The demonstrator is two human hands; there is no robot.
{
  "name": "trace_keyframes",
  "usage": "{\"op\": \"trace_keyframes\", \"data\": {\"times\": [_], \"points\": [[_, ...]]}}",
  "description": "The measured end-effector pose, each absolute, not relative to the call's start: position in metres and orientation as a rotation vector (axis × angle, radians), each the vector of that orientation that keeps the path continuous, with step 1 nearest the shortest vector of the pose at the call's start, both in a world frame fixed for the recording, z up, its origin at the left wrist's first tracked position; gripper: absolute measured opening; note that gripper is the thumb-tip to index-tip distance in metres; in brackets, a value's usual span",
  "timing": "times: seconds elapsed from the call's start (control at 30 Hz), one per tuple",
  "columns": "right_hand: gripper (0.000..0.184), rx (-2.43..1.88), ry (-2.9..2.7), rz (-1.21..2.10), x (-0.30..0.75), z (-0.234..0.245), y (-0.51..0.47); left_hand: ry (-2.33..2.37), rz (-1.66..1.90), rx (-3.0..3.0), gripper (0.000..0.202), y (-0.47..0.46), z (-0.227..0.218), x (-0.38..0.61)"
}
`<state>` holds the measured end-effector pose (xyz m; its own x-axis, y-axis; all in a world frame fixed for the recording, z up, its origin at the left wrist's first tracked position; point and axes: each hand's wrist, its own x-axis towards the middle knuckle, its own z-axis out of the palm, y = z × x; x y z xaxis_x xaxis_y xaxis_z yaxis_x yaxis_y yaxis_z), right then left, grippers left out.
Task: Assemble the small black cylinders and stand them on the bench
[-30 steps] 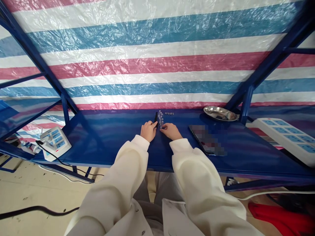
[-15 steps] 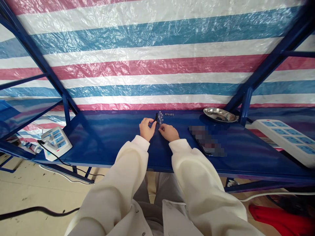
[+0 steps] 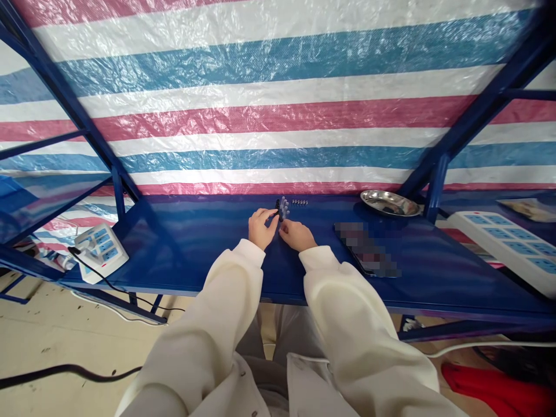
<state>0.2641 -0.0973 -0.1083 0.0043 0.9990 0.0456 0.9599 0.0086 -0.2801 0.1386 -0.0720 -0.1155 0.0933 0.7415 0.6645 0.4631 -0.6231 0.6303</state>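
My left hand (image 3: 263, 228) is above the blue table, its thumb and fingers pinched together at a small black part. My right hand (image 3: 297, 234) lies just to the right, thumb and forefinger pressed together close to the left fingertips; what they pinch is too small to name. Just beyond the fingertips stand several small black pieces (image 3: 277, 204) in a row. Beside them is a group of small clear tubular pieces (image 3: 284, 205). Farther right, a row of small metallic pieces (image 3: 299, 202) sits near the table's back edge.
A shiny metal dish (image 3: 390, 203) stands at the back right. A phone (image 3: 365, 255), partly blurred out, lies right of my hands. White power strips sit at the left (image 3: 101, 253) and right (image 3: 506, 249). Blue frame posts (image 3: 435, 185) flank the blue table (image 3: 195, 255).
The left hand has shifted slightly right, bringing its fingertips and the black part nearer the right hand. The right hand has barely moved. The view has shifted a little.
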Motion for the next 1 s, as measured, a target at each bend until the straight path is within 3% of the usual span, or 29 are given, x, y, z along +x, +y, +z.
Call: {"op": "trace_keyframes", "data": {"times": [1.0], "points": [[0.013,-1.646,-1.867,0.208,0.2624,-0.1111,-0.0952,1.182,1.323,1.864,0.007,-0.068,-0.1138,0.1376]]}}
